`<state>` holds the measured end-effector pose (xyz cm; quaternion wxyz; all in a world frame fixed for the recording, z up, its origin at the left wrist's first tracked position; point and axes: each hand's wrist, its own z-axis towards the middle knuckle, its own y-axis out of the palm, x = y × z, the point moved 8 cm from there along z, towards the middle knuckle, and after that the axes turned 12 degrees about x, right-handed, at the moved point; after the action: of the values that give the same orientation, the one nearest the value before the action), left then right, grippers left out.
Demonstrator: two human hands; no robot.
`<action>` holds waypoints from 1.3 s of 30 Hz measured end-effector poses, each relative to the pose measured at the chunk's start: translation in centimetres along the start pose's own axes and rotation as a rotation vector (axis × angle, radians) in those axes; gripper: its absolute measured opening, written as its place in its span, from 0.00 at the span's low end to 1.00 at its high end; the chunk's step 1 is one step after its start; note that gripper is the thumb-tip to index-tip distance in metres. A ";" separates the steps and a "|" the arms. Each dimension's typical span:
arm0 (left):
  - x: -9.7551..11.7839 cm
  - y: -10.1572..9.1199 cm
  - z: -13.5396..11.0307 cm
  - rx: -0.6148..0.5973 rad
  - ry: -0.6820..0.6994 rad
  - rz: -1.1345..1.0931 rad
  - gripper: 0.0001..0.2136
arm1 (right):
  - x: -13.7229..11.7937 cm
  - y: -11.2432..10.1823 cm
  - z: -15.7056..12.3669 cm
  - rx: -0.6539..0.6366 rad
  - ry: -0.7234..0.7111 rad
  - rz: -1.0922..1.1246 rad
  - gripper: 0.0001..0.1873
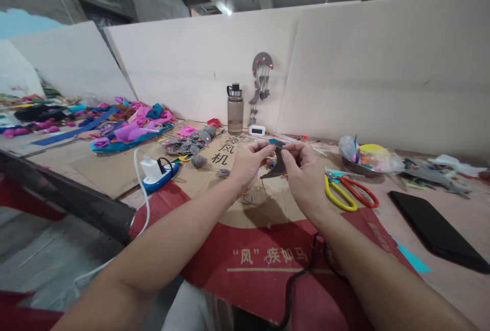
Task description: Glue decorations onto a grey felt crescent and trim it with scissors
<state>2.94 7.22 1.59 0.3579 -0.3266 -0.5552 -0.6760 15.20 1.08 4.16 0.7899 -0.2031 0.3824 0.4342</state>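
Note:
A dark grey felt crescent is held up above the cardboard, its pointed end hanging down to the left. My left hand pinches its upper edge, where a bit of blue shows at the fingertips. From the other side, my right hand grips the same piece between thumb and fingers. Whether a needle or thread is between the fingertips is too small to make out. Loose grey yarn lies on the cardboard below the hands. Just right of my right hand rest scissors with one yellow and one red handle.
A water bottle and small white digital clock stand behind the hands. Grey felt pieces and a power strip lie left. Rightward are a filled metal bowl and black phone. A grey crescent hanging is pinned to the board.

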 end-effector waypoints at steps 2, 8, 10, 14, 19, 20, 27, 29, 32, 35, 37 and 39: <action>0.3 -0.1 0.1 0.008 -0.002 -0.003 0.10 | -0.2 -0.1 0.1 0.004 -0.026 -0.022 0.06; 0.5 -0.1 0.3 0.006 -0.006 0.044 0.10 | -0.7 -0.5 0.4 -0.002 -0.114 -0.178 0.10; 0.4 -0.2 0.3 0.014 -0.015 0.077 0.09 | -0.6 -0.3 0.4 -0.021 -0.132 -0.219 0.11; 0.8 -1.1 0.6 0.095 -0.004 0.111 0.06 | 0.0 0.2 0.2 -0.052 -0.118 -0.240 0.14; 2.5 -2.7 1.8 0.166 0.027 -0.037 0.04 | 0.9 1.2 -0.4 -0.142 -0.009 -0.201 0.11; 2.9 -3.1 2.2 0.179 0.026 -0.074 0.04 | 1.1 1.6 -0.5 -0.176 0.015 -0.185 0.10; 5.6 -7.0 4.8 0.375 -0.006 -0.351 0.06 | 3.6 4.0 -1.8 -0.498 0.242 -0.200 0.14; 6.0 -8.0 5.3 0.429 -0.003 -0.443 0.06 | 4.3 4.5 -2.6 -0.597 0.327 -0.204 0.14; 6.2 -8.7 5.6 0.454 0.014 -0.519 0.07 | 4.2 5.1 -4.4 -0.801 0.417 -0.192 0.13; 6.4 -8.7 5.6 0.450 0.032 -0.548 0.08 | 2.9 5.7 -7.9 -1.136 0.589 -0.109 0.14; 6.8 -8.8 5.7 0.446 0.068 -0.548 0.08 | 1.4 5.6 -10.2 -1.362 0.666 -0.051 0.17; 7.2 -9.0 5.7 0.446 0.113 -0.526 0.07 | 0.0 5.3 -11.7 -1.528 0.689 0.000 0.19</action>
<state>-8.23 13.07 3.91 0.2642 -0.0480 -0.7338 -0.6240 5.69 -3.70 -3.11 0.2739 -0.8038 0.2031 0.4875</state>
